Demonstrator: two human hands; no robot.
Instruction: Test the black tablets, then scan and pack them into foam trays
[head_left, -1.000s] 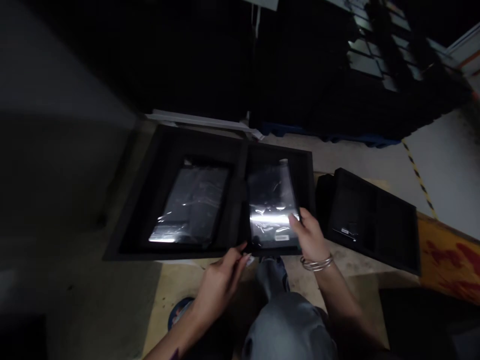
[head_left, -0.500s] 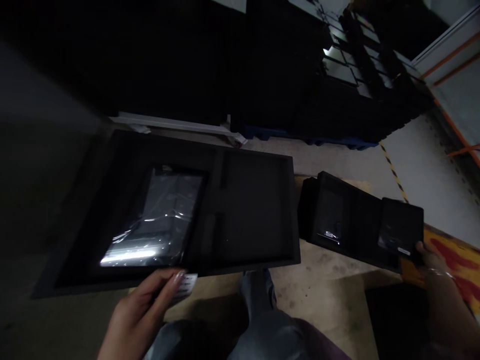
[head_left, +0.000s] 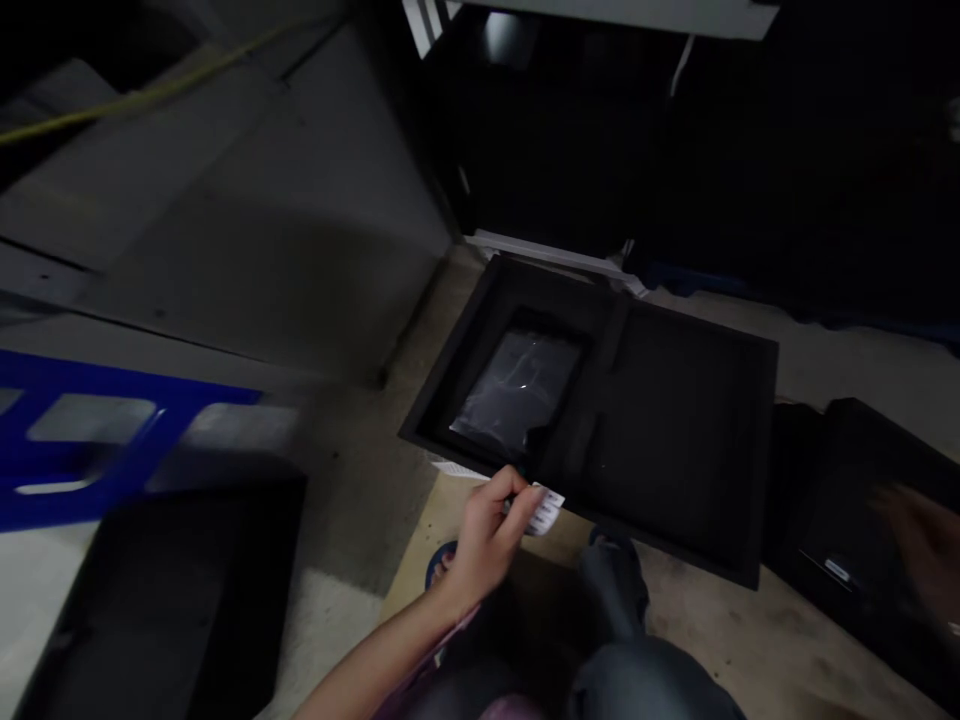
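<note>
My left hand (head_left: 487,530) is closed in a pinch on a small white sheet of printed labels (head_left: 546,508), at the front edge of a wide black tray (head_left: 766,440). In the tray's left compartment lies a flat dark panel in shiny clear film (head_left: 517,385). The right compartment shows only its bare floor. My right hand (head_left: 919,545) is smeared by motion at the right edge, over a smaller black tray (head_left: 862,440). Close to that hand is a white label (head_left: 836,570) on a dark surface. Whether the right hand holds anything cannot be made out.
A blue plastic pallet (head_left: 172,420) and a black slab-like piece (head_left: 165,590) are at the left. Behind them rises a grey panel (head_left: 300,230). Dark stacks (head_left: 555,150) stand beyond the tray. My legs (head_left: 637,650) are below its front edge.
The view has swung left, bringing the blue pallet in. My left hand still pinches the label sheet. My right hand, earlier on a flat dark piece with a label, is now blurred.
</note>
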